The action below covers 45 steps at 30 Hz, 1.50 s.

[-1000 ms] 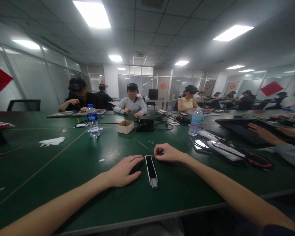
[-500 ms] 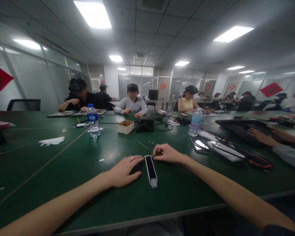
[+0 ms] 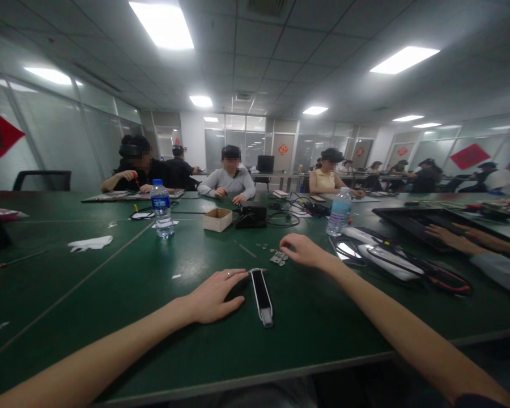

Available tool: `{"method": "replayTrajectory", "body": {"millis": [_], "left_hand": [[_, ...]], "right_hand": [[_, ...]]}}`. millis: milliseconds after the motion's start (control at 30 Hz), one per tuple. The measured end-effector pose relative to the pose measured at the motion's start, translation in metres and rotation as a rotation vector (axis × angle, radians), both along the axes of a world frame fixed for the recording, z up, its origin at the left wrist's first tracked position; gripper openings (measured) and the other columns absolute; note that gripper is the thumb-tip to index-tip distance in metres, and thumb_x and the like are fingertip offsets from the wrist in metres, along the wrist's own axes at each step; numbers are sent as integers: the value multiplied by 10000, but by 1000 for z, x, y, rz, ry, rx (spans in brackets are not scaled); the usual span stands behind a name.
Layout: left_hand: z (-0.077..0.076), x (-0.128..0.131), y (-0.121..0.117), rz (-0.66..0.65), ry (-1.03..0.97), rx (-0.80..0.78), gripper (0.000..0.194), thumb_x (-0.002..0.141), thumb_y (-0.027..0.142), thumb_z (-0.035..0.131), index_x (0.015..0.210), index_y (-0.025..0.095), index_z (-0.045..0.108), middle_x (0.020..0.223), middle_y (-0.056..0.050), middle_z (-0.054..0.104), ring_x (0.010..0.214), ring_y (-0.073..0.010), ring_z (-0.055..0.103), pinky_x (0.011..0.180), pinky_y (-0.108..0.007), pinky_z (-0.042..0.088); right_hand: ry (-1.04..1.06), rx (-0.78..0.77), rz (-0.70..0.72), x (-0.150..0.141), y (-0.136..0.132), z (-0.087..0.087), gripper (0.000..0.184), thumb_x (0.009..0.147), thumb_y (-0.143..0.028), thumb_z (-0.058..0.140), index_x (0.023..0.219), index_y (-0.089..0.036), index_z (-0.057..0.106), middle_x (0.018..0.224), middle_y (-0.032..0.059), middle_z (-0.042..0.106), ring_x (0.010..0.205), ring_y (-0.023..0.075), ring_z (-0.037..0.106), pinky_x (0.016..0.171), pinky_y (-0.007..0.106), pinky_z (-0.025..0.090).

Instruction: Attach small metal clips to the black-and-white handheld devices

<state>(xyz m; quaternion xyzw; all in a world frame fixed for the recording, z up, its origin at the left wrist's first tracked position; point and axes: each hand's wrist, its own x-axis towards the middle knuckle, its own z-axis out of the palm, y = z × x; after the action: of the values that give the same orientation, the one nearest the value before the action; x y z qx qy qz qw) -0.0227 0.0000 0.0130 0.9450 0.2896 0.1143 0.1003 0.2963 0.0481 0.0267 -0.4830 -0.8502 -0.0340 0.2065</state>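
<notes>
A narrow device [image 3: 261, 292] with a black face, white rim and grey near end lies flat on the green table [image 3: 161, 345]. My left hand [image 3: 216, 294] rests on the table to its left, fingers stretched out, with the fingertips at its far end. Farther off and to the right, my right hand [image 3: 302, 249] hovers low with its fingers curled together. Whatever its fingertips may hold is hidden. Several small metal pieces [image 3: 279, 258] lie just left of those fingertips.
A small open box [image 3: 217, 220] and a black device [image 3: 250, 215] stand ahead. Two water bottles [image 3: 162, 209] flank them. White-and-black gear [image 3: 386, 258] lies at right, beside a co-worker's hands [image 3: 450, 238] on a black tray [image 3: 402, 221]. Other people sit across the table.
My right hand has moved from the device's far end up and to the right, and the metal pieces it covered now show. My left hand and the device have stayed put.
</notes>
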Motion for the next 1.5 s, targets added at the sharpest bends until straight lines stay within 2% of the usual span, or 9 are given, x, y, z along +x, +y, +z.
{"method": "replayTrajectory", "body": {"millis": [133, 233, 500, 733, 867, 967, 1133, 1267, 1500], "left_hand": [[1, 1, 0, 7, 19, -14, 550, 936, 391, 501, 1444, 214, 382, 1486, -110, 432, 1330, -277, 441, 1102, -450, 373], [0, 1, 0, 1, 4, -9, 549, 930, 379, 512, 1441, 223, 387, 1482, -105, 437, 1324, -277, 447, 1102, -451, 373], [-1, 1, 1, 0, 4, -1, 542, 937, 393, 503, 1440, 228, 387, 1481, -106, 438, 1326, -275, 445, 1104, -448, 367], [2, 2, -1, 11, 19, -6, 542, 938, 393, 502, 1441, 227, 385, 1484, -103, 435, 1335, -282, 436, 1105, -449, 369], [3, 1, -2, 24, 39, -19, 554, 941, 403, 494, 1450, 222, 371, 1492, -103, 423, 1339, -275, 430, 1111, -446, 366], [3, 2, -1, 26, 43, -26, 558, 944, 407, 489, 1455, 220, 366, 1498, -102, 416, 1346, -273, 422, 1119, -450, 356], [2, 2, -1, 6, 13, -1, 547, 933, 377, 511, 1441, 218, 388, 1480, -111, 440, 1333, -280, 437, 1104, -453, 369], [-1, 3, 1, 3, 18, 18, 545, 929, 364, 512, 1439, 217, 386, 1476, -109, 444, 1331, -275, 439, 1106, -450, 368], [2, 4, 0, 15, 40, -1, 548, 934, 382, 500, 1439, 205, 386, 1480, -114, 436, 1340, -280, 427, 1108, -452, 366]], "right_hand": [[-177, -105, -180, 32, 14, -7, 179, 845, -174, 565, 981, -153, 680, 1007, 119, 666, 966, 225, 601, 827, 282, 434], [-205, -195, -261, 47, 20, -13, 211, 823, -152, 580, 1005, -153, 686, 1027, 130, 671, 953, 234, 620, 792, 275, 442], [-112, -338, -191, 46, 18, -11, 169, 818, -237, 622, 951, -178, 709, 918, 67, 707, 811, 193, 645, 692, 249, 448], [-65, -401, -230, 38, 14, -9, 70, 747, -163, 625, 783, -149, 684, 781, 65, 701, 689, 181, 636, 584, 239, 424], [-4, -326, -176, 23, 7, -6, 79, 773, -176, 604, 820, -149, 661, 796, 44, 676, 704, 153, 608, 611, 228, 424], [150, -266, -52, 2, -1, -5, 113, 799, -217, 595, 864, -144, 653, 793, 27, 657, 705, 141, 597, 635, 230, 442], [255, -309, 137, -31, -16, -5, 133, 801, -207, 594, 891, -149, 674, 843, 27, 669, 736, 136, 603, 682, 240, 467], [254, -337, 160, -39, -20, -7, 145, 795, -189, 598, 898, -145, 690, 849, 29, 674, 745, 140, 602, 696, 247, 467], [274, -437, 164, -34, -18, -8, 200, 816, -218, 591, 973, -160, 700, 905, 37, 682, 806, 157, 619, 726, 259, 483]]}}
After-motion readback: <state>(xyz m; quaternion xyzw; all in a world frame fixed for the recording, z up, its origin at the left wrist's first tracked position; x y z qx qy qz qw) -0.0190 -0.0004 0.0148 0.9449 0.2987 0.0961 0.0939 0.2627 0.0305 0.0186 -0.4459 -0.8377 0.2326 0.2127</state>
